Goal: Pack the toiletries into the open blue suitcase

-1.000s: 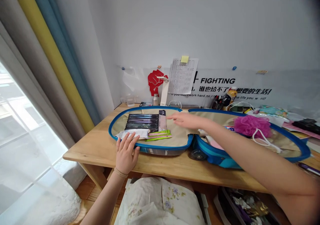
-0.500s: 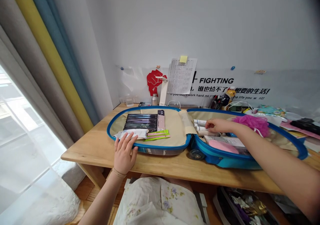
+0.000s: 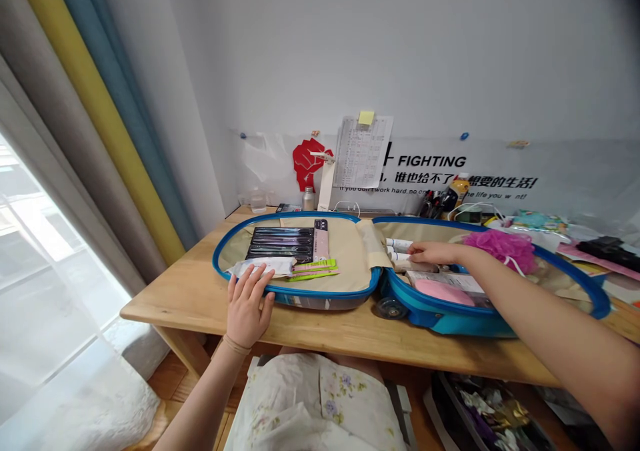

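A small blue suitcase (image 3: 300, 297) lies spread wide on the wooden desk. My left hand (image 3: 249, 304) rests on the near rim of its left half, fingers outstretched over the edge of a white packet (image 3: 273, 265). Beside that packet are a toothbrush pack (image 3: 281, 244) and green-and-pink sachets (image 3: 314, 271). In the right half, my right hand (image 3: 434, 253) has its fingertips closed on a white tube (image 3: 400, 257), among other white tubes (image 3: 397, 243). The hand partly covers what lies under it. A pink oval item (image 3: 444, 292) and a magenta bath puff (image 3: 500, 249) are nearby.
Along the wall stand a clear cup (image 3: 258, 201), a small metallic bottle (image 3: 308, 199), a white lamp (image 3: 327, 184) and a yellow-labelled bottle (image 3: 459, 191). A bin (image 3: 487, 411) with wrappers sits under the desk (image 3: 170, 297). Curtains (image 3: 110, 104) hang at left.
My right hand has lowered and shifted slightly left, its fingers now flatter against the white tubes. My left hand stays on the suitcase rim.
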Tool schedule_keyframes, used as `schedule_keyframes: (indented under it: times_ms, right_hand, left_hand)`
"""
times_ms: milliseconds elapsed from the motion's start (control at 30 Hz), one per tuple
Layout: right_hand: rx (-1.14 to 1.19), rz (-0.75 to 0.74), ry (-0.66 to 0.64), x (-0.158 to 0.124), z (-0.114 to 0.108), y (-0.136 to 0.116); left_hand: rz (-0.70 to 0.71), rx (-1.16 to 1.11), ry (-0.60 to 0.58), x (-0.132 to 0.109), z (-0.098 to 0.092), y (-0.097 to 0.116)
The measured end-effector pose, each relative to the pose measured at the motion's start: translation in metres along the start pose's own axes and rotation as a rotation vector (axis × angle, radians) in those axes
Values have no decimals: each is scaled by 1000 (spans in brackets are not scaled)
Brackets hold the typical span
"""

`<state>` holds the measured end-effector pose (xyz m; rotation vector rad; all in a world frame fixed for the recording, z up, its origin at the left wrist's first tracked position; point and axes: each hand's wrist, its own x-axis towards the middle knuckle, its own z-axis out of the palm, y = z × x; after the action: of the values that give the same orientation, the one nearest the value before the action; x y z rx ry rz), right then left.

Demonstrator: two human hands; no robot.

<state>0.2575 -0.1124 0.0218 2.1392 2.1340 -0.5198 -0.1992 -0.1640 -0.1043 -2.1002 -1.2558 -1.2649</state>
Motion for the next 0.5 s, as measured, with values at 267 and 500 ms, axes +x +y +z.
schedule_keyframes:
  times_ms: [267,500]
  right_hand:
    - [2,-85,12,-2,-2,6]
    - [-94,-140,140,2,-1,7]
  left_hand:
    - [0,13,-3,0,0,0]
    - [13,19,5,1,-1,1]
